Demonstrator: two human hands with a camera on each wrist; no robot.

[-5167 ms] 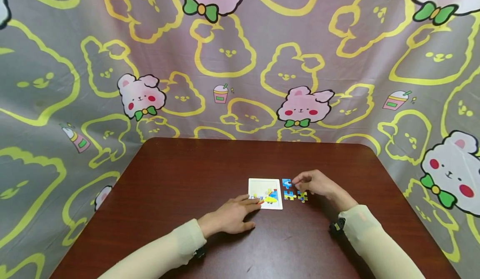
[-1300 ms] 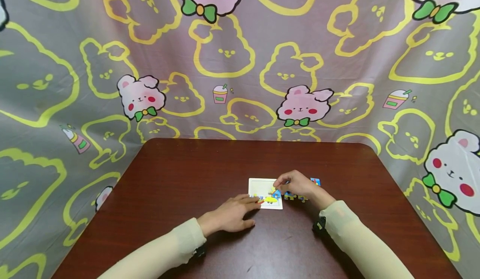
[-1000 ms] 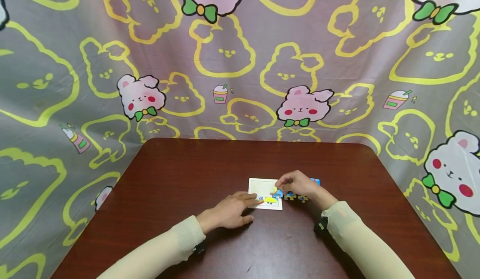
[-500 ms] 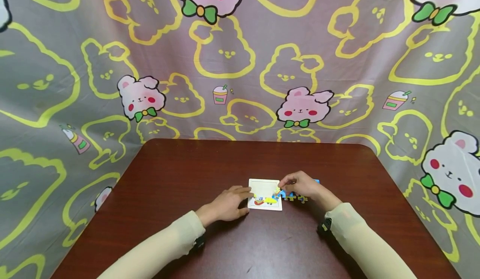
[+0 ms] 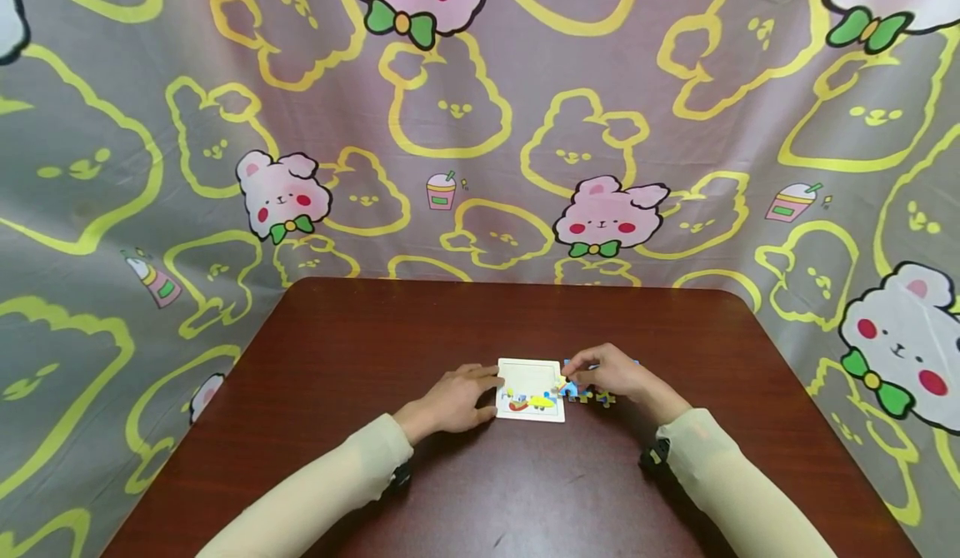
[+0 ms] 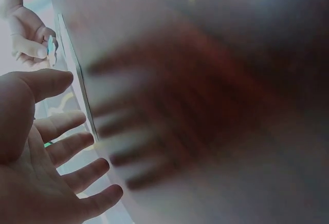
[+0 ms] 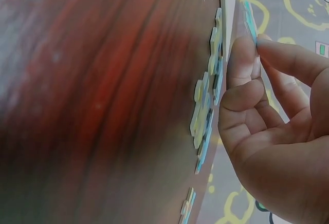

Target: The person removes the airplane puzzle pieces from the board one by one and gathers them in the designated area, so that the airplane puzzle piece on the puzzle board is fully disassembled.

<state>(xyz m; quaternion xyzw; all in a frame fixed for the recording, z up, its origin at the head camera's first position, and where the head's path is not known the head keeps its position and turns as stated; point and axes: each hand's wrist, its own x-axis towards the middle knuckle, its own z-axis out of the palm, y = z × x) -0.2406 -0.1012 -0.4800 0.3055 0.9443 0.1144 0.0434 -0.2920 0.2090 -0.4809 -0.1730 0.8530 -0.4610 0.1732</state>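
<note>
A white puzzle tray (image 5: 527, 376) lies flat on the table, with a few colourful pieces fitted along its lower part, one showing a yellow shape (image 5: 541, 402). At the tray's left edge, the extended fingertips of my left hand (image 5: 454, 400) rest; in the left wrist view its fingers are spread beside the tray's side. My right hand (image 5: 613, 375) pinches a blue and yellow puzzle piece (image 7: 250, 21) between thumb and index finger, raised at the tray's right edge. Under and beside that hand lie several loose puzzle pieces (image 5: 604, 400), partly hidden by it.
The dark reddish-brown table (image 5: 375, 333) reaches back to a grey patterned cloth (image 5: 510, 83) that hangs around it. In the right wrist view, one loose piece (image 7: 187, 206) lies apart from the others.
My right hand has gone from the loose pieces to over the tray, then back slightly right with the pinched piece. My left hand has slid left off the fitted pieces to the tray's edge.
</note>
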